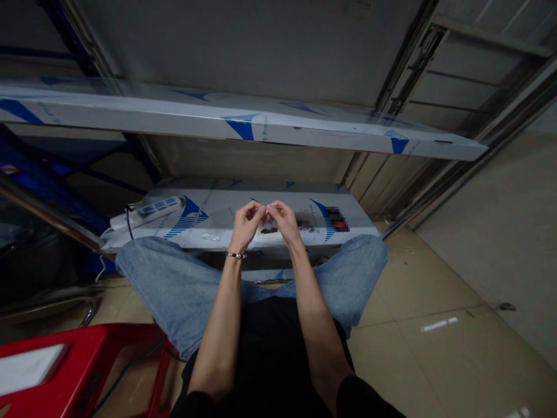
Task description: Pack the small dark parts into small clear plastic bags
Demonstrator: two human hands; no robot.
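My left hand (247, 223) and my right hand (282, 220) meet above the low metal shelf (243, 200), fingertips pinched together on a small clear piece (268, 208) that I cannot make out. A dark bead bracelet (235, 255) circles my left wrist. Under the hands, small dark parts (268, 230) lie on the shelf, with more (307, 223) to the right. A little clear bag (211, 237) lies to the left near the shelf's front edge.
A white power strip (150, 210) sits at the shelf's left end. An upper shelf (243, 122) in blue-printed film hangs above. A red plastic stool (65, 366) stands at lower left. My knees in jeans press against the shelf; tiled floor spreads right.
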